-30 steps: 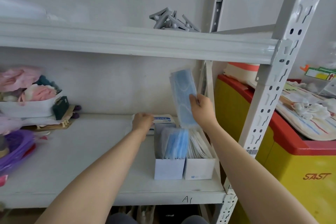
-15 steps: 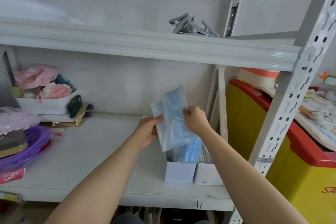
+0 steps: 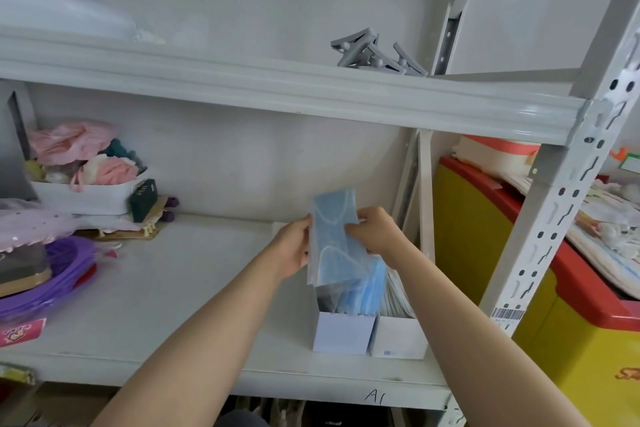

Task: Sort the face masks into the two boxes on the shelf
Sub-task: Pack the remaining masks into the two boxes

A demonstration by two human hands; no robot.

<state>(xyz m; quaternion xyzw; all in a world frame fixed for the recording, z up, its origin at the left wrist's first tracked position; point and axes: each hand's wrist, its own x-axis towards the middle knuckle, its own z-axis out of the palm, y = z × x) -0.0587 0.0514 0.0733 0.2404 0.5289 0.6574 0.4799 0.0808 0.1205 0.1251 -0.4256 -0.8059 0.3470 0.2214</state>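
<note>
Fingers [image 3: 352, 229] of the right hand [image 3: 377, 236] curl over the right edge of a blue face mask [image 3: 334, 239] in a clear wrapper, and the left hand [image 3: 291, 248] grips the wrapper's left edge, thumb in front. Between the two hands the mask stands nearly upright, its lower end hanging just above the open top of the left box [image 3: 343, 331].

Closest to the camera, the front lip of the shelf [image 3: 156, 291] carries a handwritten "A1". Just behind that lip the two boxes stand side by side and touching: the left one pale blue, packed with blue masks [image 3: 367, 291] on edge, and the right box [image 3: 398, 338] white, holding white masks [image 3: 398, 298].

Left along the shelf lies a purple basket [image 3: 52, 279], and further back a white tub [image 3: 86, 199] heaped with pink cloth items stands against the wall. Past the shelf's perforated post [image 3: 561, 204] to the right is a yellow chest [image 3: 485, 253] with a red rim. Overhead, the upper shelf [image 3: 277, 90] bears a small pile of grey clips [image 3: 374, 55].
</note>
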